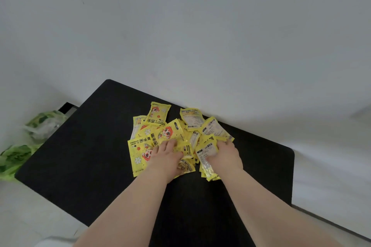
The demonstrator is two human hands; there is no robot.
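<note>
Hand-warmer packets (176,136): loose yellow heap mid-counter (80,156), nearer the far edge, overlapping at all angles. Both hands are on the near side of the heap, and the rest of it lies straight ahead of the fingertips.

Left hand (165,156): fingers (170,143) spread over face-up packets, tips slightly bent, pressing down and not closed round anything. Right hand (226,156): fingertips buried among the packets. A white-backed packet (205,158) lies across its thumb side, long axis running back toward the person. Can't tell whether it's gripped or just resting there.

Left hand is nearer the face-up prints, right hand nearer the face-down ones. The far packet (158,114) is beyond both, slightly closer to the left.

Print: "HAND WARMER" plus large Chinese characters, a red-haired cartoon figure and white flowers. Backs carry a pale label, text too small to read.

Green bags (16,158) on the floor, left of the counter.
</note>
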